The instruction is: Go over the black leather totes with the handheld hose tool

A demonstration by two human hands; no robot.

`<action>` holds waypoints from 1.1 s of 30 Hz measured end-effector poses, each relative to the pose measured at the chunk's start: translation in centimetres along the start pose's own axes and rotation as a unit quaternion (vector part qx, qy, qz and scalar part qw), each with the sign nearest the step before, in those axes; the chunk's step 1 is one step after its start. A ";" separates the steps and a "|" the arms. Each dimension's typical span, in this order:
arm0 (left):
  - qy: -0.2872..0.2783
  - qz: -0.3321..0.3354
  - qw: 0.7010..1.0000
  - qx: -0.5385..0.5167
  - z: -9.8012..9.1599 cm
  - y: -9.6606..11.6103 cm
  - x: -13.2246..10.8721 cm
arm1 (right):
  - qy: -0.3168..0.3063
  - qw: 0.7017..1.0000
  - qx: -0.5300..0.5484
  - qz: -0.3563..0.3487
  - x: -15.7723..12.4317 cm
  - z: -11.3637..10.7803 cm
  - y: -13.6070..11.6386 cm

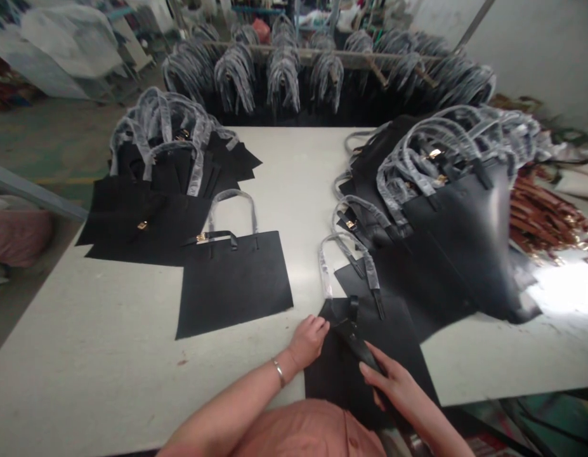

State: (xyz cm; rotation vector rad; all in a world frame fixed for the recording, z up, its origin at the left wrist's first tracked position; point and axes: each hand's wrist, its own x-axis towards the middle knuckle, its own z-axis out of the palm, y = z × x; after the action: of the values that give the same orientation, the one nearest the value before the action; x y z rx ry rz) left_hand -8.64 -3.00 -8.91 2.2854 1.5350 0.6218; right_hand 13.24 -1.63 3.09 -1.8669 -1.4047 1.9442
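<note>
1. Head view: the left hand (307, 341), with a thin metal bangle (278, 372) on its wrist, sits at the top left corner of a flat black leather tote panel (355, 374) right in front of the person. Its fingers (317, 324) are curled closed and clamping down on that corner.
2. The right hand (393, 387) is on the same panel, with its fingers (370, 371) stretched out along a black leather strap (358, 339) and touching it. Can't really tell if they're gripping it or just pressing it down.
3. That panel lies on the white tabletop (108, 381) at the near edge, just below the person's salmon-pink shirt (307, 431). Its handle, wrapped in clear plastic (325, 270), loops away from the person.
4. Just to the right, more black tote panels (465, 235) overlap in a big heap, their wrapped handles bunched together. To the left sits a separate stack (155, 222), plus one single panel (236, 285) with a gold buckle (202, 237).
5. Behind the tabletop, a rack of hanging bags (284, 82) fills the back, and a pile of brown straps (543, 216) sits off to the right.
</note>
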 end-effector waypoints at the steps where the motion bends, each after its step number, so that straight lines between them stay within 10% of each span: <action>1: 0.003 -0.003 1.000 0.002 0.0 0.0 -0.1 | -0.003 1.000 -0.001 0.000 0.3 0.2 0.0; 13: -0.035 -0.010 0.999 -0.015 -0.4 1.2 -0.1 | 0.019 0.994 -0.081 -0.067 2.7 1.5 -6.1; 17: 0.012 0.000 0.998 -0.055 -1.4 1.3 -1.9 | -0.036 0.987 -0.137 -0.082 3.2 3.9 -7.3; 22: 0.129 -0.169 0.977 0.007 -4.1 -0.9 -4.8 | -0.042 0.988 -0.138 -0.062 4.0 5.7 -7.4; 33: 0.139 -0.189 0.971 -0.041 -3.5 -3.6 -5.7 | -0.074 0.979 -0.181 -0.049 5.5 7.2 -8.2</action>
State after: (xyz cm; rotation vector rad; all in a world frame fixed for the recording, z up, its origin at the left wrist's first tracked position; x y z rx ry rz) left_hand -15.15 -6.91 -8.71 1.8311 1.9663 0.9015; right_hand 1.80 2.73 3.12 -1.7706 -1.9705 1.9170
